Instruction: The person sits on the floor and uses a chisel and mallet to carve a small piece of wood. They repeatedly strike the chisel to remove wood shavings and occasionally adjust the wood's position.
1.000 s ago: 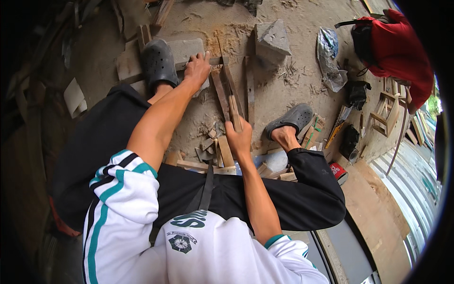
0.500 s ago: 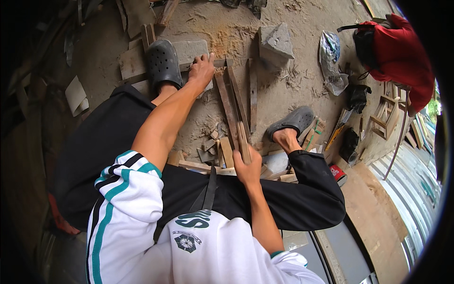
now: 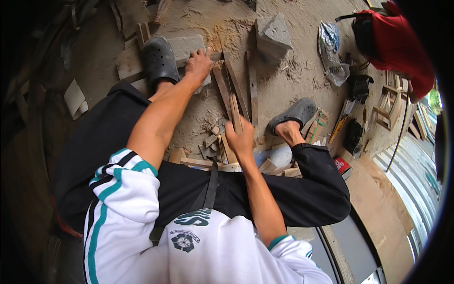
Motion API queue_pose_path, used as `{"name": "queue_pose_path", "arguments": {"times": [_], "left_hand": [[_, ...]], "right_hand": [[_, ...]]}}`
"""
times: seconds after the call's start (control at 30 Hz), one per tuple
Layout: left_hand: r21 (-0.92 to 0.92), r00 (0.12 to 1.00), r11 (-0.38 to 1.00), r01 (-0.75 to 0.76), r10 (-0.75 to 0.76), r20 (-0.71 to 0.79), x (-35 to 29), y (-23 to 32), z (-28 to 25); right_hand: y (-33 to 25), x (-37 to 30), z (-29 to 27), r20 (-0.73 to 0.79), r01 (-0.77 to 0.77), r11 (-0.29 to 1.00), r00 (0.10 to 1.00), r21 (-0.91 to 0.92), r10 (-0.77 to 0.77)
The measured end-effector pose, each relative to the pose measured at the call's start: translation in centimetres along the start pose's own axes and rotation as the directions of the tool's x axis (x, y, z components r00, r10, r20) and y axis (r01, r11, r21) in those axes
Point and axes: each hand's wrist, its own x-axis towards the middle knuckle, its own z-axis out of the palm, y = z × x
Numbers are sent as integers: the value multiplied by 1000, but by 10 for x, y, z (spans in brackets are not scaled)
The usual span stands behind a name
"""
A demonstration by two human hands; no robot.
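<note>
My left hand (image 3: 198, 64) is closed over a strip of wood (image 3: 216, 56), pressing it against a grey concrete block (image 3: 188, 43). My left foot, in a dark clog (image 3: 160, 59), bears down beside it. In my right hand (image 3: 241, 137) is the light wooden handle of what looks like a handsaw (image 3: 234, 107). The blade is seen nearly edge-on as a thin line pointing at the strip by my left fingers. Two brown wooden strips (image 3: 222, 84) lie below, on either side of that line.
Offcuts (image 3: 229, 149) are heaped between my legs. Beyond stands a rough concrete lump (image 3: 273, 37), with shavings around it. To the right lie a plastic bag (image 3: 330, 52), another saw (image 3: 340, 124), a red can (image 3: 343, 167) and a small wooden frame (image 3: 388, 111). A person in red (image 3: 397, 47) is at far right.
My right hand has pushed the saw forward, away from my body, toward the strip. My left hand keeps its hold, and the whole view has shifted slightly.
</note>
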Motion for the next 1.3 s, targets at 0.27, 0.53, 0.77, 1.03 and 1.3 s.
{"name": "queue_pose_path", "arguments": {"times": [0.27,0.53,0.77,1.03,1.3], "left_hand": [[48,999,999,9,-12,52,-2,0,-2],[5,998,1000,-1,1,69,2,1,-13],[35,998,999,-37,35,55,1,-5,-8],[33,992,999,-34,30,123,-3,8,-19],[44,993,999,-31,26,111,-2,4,-19]], "right_hand": [[15,-40,-9,-236,328,935,927,135,-291],[20,-51,-6,-253,327,934,924,143,-285],[8,-10,-3,-141,170,962,980,216,-141],[18,22,-2,-149,150,957,982,250,-115],[39,-19,-2,-170,211,952,970,224,-175]]}}
